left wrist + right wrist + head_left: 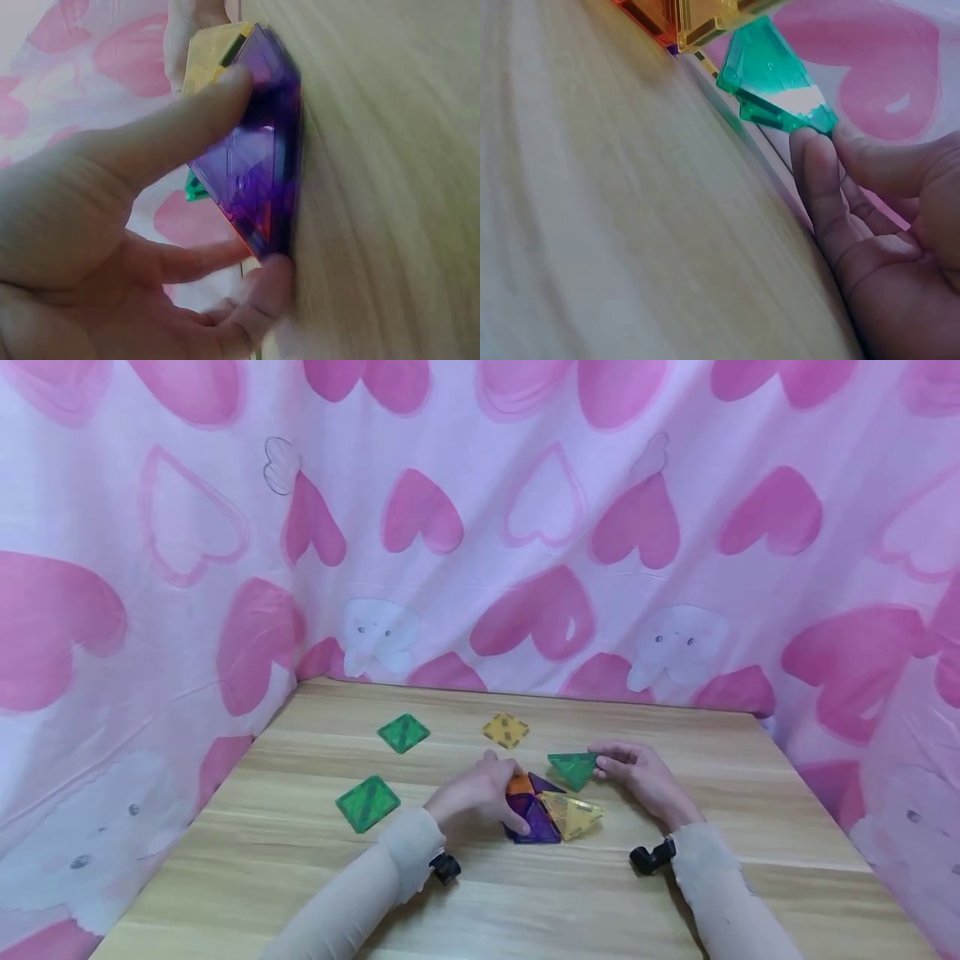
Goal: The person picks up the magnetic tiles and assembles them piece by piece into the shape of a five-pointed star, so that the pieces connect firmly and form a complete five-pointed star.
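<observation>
In the head view, my left hand (478,789) grips the left side of a cluster of translucent magnetic tiles on the table. Purple (540,827), orange (519,785) and yellow (573,814) tiles make it up, several standing tilted. The left wrist view has my thumb pressed on a purple triangular tile (244,169), fingers around the far side. My right hand (641,772) pinches a green triangular tile (573,768) by one corner, just right of the cluster. In the right wrist view, a second green edge shows beneath that green tile (769,71), close by the yellow one.
Two green diamond-lying tiles, a far one (403,732) and a near one (367,803), lie flat at the left. A yellow square tile (506,730) lies behind the cluster. The wooden table (555,910) ends at a pink heart-patterned curtain (525,610).
</observation>
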The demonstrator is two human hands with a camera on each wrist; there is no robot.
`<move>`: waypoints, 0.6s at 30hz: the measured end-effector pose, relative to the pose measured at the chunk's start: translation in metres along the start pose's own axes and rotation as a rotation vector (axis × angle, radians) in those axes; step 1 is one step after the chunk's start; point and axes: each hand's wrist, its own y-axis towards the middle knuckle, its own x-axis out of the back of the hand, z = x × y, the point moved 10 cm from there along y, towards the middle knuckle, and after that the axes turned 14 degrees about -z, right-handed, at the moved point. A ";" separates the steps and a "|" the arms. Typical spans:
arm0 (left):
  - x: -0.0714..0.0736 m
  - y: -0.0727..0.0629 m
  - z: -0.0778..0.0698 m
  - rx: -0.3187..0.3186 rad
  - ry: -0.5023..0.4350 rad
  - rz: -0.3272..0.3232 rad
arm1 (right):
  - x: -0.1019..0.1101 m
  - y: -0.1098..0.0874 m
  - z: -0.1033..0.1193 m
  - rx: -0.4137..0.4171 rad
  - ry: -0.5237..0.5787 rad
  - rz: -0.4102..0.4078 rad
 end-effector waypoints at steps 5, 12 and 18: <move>0.008 0.008 0.002 -0.048 -0.075 -0.073 | -0.005 0.001 0.003 0.021 0.057 0.050; 0.009 0.016 -0.003 -0.143 -0.058 -0.109 | -0.008 0.000 0.004 0.011 0.145 0.092; 0.007 0.020 -0.008 -0.169 -0.055 -0.095 | -0.007 -0.001 0.007 0.031 0.123 0.098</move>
